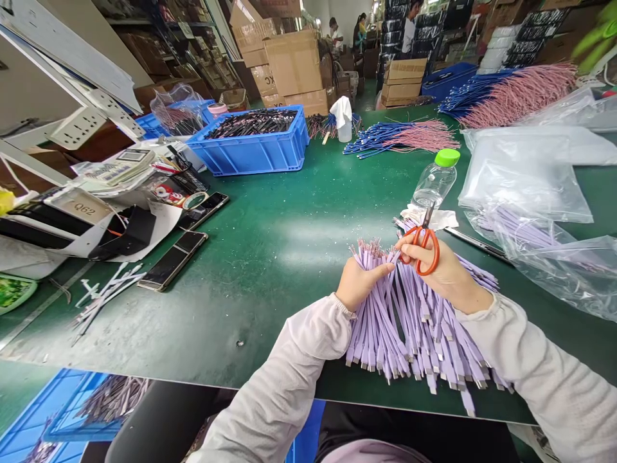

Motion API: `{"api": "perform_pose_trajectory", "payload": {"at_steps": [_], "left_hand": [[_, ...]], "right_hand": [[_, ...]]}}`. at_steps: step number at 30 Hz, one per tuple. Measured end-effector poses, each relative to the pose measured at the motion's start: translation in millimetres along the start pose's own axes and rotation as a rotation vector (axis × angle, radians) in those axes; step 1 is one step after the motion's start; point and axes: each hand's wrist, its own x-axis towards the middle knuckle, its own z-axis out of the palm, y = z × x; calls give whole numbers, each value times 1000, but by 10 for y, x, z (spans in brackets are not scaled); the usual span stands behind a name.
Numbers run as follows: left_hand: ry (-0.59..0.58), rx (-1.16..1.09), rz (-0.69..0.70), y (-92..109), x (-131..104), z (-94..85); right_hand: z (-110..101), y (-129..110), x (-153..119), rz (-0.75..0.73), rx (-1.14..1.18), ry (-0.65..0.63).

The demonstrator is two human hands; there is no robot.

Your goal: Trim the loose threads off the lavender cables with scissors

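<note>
Many short purple USB cables (378, 321) lie in a spread bundle at the front right of the green table, metal plugs toward me and stripped wire ends away. My left hand (361, 283) is closed around part of the bundle near the wire ends, its thumb pointing right. In my right hand (446, 273) is a pair of scissors (434, 257) with orange handles, the blades pointing up and away. The thumb and forefinger of that hand meet at the wire ends beside my left thumb. More purple cables lie under my right wrist.
A bottle with a green lid (436, 177) stands beyond my right hand, near clear plastic bags (525, 170). Blue and pink cables (405, 137) lie farther back. A blue crate (255, 148) and two phones (173, 260) are left. Cardboard boxes (294, 64) and people (360, 32) are behind.
</note>
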Motion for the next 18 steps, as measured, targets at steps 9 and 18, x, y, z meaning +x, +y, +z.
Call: {"api": "perform_pose_trajectory", "payload": {"at_steps": [9,18], "left_hand": [[38,-48,41,-57,4,2],[125,-101,44,-53,19,-33]], "right_hand": [[10,43,-4,-29,-163,20],[-84,-54,-48,-165,-679,62]]}}
